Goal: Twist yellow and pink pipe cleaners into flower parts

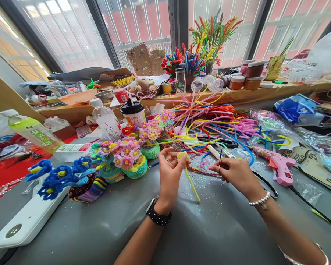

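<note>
Grey surface point(93, 235), foremost, bearing blue fuzzy flowers point(62, 182) at nine o'clock from the left hand and pink fuzzy flowers point(127, 151) at ten. Left hand point(169, 175), grip pinched on a fuzzy yellow stem point(192, 184), free end trailing toward five o'clock. Right hand point(238, 173), at three o'clock from the left, grip closed about a thin dark tool point(220, 156); pink glue gun point(281, 166) at its three o'clock.

Daylight is streaming through barred windows point(138, 22) at twelve o'clock, glazing the grey tabletop point(105, 228) toward seven; edges are stretching.
</note>
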